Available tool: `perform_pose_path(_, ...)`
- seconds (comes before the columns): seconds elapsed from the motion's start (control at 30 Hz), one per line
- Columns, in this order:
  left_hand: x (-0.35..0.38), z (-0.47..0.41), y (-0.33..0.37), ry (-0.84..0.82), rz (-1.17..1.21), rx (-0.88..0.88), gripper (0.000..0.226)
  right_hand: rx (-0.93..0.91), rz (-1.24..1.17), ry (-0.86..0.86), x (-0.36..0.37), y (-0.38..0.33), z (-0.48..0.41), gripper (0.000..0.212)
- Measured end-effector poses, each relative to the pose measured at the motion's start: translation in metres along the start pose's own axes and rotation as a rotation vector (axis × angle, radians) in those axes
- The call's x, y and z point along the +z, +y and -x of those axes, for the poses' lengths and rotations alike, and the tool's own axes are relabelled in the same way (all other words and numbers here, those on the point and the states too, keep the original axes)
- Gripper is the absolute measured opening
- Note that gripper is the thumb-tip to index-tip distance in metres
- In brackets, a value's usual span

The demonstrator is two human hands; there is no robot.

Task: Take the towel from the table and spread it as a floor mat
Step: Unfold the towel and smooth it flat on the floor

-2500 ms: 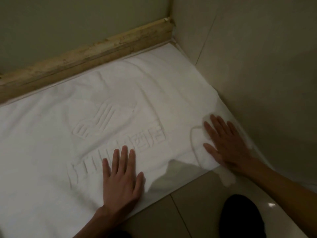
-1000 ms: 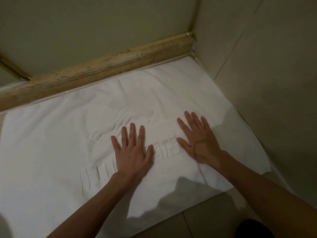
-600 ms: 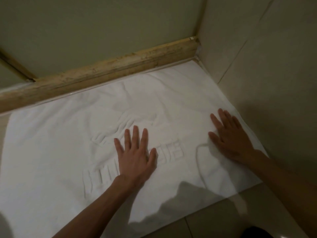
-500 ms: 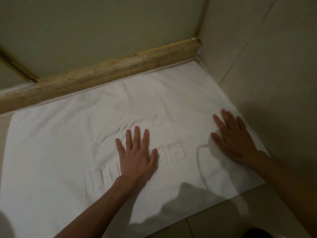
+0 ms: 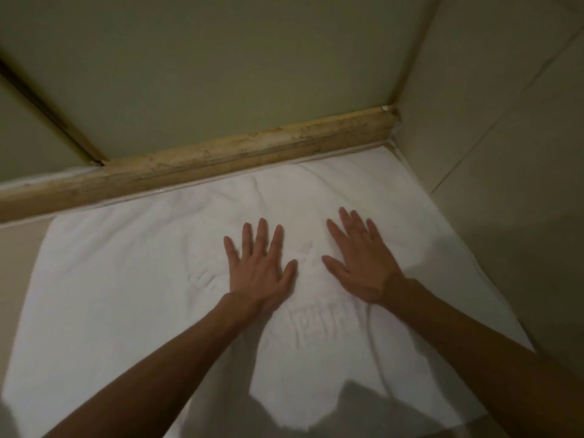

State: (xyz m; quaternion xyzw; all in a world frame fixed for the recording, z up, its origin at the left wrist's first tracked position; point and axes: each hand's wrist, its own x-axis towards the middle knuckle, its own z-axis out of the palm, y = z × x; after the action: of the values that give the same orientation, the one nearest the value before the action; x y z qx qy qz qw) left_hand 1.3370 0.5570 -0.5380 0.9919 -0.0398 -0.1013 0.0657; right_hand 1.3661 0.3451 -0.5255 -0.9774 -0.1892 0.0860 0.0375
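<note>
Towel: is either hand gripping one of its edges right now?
No, the left hand and the right hand both lie flat, fingers straight, on the middle of the towel.

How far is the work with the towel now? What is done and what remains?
Done: the towel lies unfolded on the floor, its far edge along the wooden strip. In hand: the left hand and the right hand press flat on its middle. Left: only light wrinkles near the far edge to smooth out.
</note>
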Motion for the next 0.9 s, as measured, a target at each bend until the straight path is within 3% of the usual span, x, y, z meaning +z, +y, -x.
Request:
perform_pose_path(0.17,0.011,-0.001,-0.008,0.053,-0.022,-0.038,0.074,-0.125,0.026,-0.008,0.006,-0.028,-0.044,0.073)
perform_pose_path(0.4,0.014,0.001,-0.013,0.090,-0.006,-0.030,0.073,-0.152,0.069,0.017,0.018,-0.016,-0.065,0.070)
perform_pose_path(0.9,0.014,0.002,-0.013,0.108,0.046,0.001,0.074,0.081,0.047,0.031,-0.006,0.105,-0.085,0.063)
